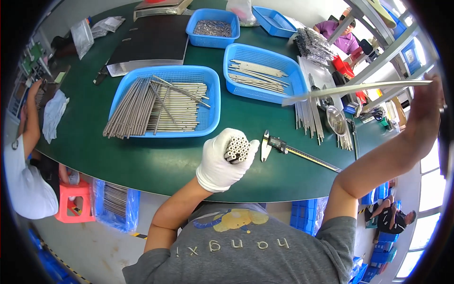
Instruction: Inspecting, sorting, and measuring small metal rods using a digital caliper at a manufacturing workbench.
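Note:
My left hand (221, 163), in a white glove, is closed round a bundle of thin metal tubes (238, 149), their hollow ends facing up. Far to the right, my bare right hand (427, 102) is raised near the picture's rim, its fingers partly lost in shadow. It grips one end of a long pale flat strip (359, 89), whose other end reaches left over the edge of a blue basket (295, 78) of thin rods. On the table beside my left hand lies a digital caliper (279, 144). Left of it, a larger blue basket (215, 102) holds many metal tubes (135, 109).
Small metal parts fill a blue basket (195, 35) behind; a black binder (153, 45) lies beside it. Loose rods (309, 118) and a metal bowl (336, 120) sit right, near a grey shelf frame (378, 59). Another person's arm (32, 113) is at the far left.

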Motion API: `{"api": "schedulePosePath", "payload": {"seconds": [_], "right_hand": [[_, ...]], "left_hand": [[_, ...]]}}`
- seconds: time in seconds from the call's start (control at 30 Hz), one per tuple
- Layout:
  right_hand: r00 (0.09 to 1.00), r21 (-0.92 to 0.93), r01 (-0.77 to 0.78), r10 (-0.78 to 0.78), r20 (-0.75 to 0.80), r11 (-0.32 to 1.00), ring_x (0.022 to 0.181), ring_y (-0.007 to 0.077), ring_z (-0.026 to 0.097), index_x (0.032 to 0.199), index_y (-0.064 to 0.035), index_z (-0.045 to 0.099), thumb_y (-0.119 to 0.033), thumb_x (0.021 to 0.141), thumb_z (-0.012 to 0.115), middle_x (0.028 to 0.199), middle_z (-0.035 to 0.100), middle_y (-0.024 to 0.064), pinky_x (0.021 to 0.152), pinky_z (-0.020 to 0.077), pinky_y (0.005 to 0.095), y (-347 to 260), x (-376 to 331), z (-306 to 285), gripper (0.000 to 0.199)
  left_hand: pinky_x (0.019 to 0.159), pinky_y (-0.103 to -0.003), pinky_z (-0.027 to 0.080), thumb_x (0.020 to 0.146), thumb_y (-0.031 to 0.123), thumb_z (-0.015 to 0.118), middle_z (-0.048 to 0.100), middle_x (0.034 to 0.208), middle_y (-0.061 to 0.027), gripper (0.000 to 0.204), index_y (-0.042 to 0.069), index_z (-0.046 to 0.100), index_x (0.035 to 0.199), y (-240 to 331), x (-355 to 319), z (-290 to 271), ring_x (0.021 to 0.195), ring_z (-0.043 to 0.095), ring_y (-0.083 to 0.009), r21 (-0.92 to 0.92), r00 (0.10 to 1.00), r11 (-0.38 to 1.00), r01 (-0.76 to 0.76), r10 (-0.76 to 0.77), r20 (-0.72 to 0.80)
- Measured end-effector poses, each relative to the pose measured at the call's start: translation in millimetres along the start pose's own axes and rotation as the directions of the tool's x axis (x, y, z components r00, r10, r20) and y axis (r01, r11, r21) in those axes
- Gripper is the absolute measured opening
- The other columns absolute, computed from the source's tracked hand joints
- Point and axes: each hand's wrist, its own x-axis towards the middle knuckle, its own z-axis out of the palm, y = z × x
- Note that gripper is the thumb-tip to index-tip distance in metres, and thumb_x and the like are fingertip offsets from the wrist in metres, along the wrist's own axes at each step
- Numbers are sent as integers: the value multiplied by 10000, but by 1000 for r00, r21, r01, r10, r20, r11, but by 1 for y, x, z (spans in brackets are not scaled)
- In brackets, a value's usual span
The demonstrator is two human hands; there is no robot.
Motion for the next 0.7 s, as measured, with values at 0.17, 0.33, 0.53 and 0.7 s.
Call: {"api": "schedulePosePath", "payload": {"seconds": [0.17,0.33,0.53,0.7], "right_hand": [[881,-135,-353,281,-380,926,649,153,608,876,-7,599,-81,801,633,811,635,113,587,506,248,46,-106,-28,110],[581,0,-701,572,-579,713,639,142,623,870,20,592,-86,811,621,790,641,107,564,509,218,87,-210,-61,125],[410,118,-796,672,-617,594,666,154,632,876,24,584,-73,799,632,794,641,114,578,518,235,105,-261,-63,132],[606,-584,-758,645,-465,291,578,96,562,713,-52,619,-193,697,724,651,609,20,559,452,252,125,-279,-63,177]], "left_hand": [[411,-226,368,733,36,694,499,540,-9,201,38,496,763,0,0,5,451,474,-61,-97,999,994,39,-37,14],[396,-204,368,746,-81,623,514,597,-22,196,36,468,768,9,-4,-6,464,496,-61,-110,990,986,126,-131,-46],[471,-190,367,744,-94,599,512,663,-34,215,41,444,805,-6,-4,-7,512,458,-57,-71,997,996,46,-50,-61],[478,-187,394,753,-98,578,519,659,-55,209,44,431,795,6,-2,-1,509,490,-76,-149,992,982,113,-119,-34]]}}
